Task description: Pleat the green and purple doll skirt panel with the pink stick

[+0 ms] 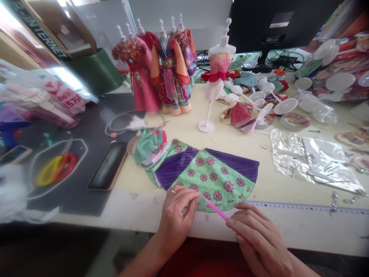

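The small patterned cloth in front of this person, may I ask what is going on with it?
The right hand holds a pink pen-like tool, its thin tip close to the pinched left hand. Whether that hand grips anything is too small to tell. The green-and-purple cloth lies spread on the table.

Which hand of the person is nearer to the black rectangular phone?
Left. The left hand is to the right of the phone, closer to the viewer; the right hand is farther right, holding a slim pink tool.
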The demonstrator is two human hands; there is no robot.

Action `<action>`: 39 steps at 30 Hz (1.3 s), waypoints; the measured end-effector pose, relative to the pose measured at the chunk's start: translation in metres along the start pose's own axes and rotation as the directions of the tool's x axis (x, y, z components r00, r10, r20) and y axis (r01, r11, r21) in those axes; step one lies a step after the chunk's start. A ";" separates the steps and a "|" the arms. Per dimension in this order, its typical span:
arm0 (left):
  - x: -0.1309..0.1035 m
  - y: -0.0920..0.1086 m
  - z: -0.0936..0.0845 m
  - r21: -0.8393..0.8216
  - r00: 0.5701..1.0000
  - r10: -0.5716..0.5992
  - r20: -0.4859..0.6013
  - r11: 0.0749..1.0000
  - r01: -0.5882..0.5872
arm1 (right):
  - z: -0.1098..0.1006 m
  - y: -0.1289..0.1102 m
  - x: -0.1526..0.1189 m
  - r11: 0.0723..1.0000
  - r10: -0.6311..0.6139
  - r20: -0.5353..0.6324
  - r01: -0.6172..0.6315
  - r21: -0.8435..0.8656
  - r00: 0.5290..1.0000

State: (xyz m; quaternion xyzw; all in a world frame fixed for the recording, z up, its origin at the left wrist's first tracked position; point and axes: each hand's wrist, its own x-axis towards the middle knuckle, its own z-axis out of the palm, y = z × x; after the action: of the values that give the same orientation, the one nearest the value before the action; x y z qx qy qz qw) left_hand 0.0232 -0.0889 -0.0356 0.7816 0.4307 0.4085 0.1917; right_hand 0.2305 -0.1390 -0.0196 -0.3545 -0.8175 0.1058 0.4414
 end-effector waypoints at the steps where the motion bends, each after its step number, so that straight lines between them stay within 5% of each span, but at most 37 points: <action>1: -0.001 0.000 -0.002 0.014 1.000 0.006 -0.002 1.000 -0.006 | 0.000 0.000 -0.001 0.999 0.033 -0.007 -0.033 0.020 0.999; 9: -0.025 0.006 -0.018 0.167 0.977 0.199 0.076 0.963 -0.209 | 0.011 -0.003 -0.002 0.943 0.276 0.015 -0.274 0.188 0.961; 13: -0.030 0.003 -0.015 0.175 0.960 0.260 0.103 0.946 -0.274 | 0.017 -0.003 0.000 0.922 0.360 0.022 -0.359 0.142 0.933; 39: -0.031 0.000 -0.013 0.163 0.959 0.278 0.061 0.945 -0.284 | 0.017 -0.005 -0.001 0.911 0.387 0.025 -0.387 0.146 0.922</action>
State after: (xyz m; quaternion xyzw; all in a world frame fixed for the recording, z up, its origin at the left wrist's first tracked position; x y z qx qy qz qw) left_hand 0.0034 -0.1153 -0.0424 0.8559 0.3446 0.3788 0.0720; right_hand 0.2149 -0.1404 -0.0277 -0.4759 -0.7199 0.2507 0.4387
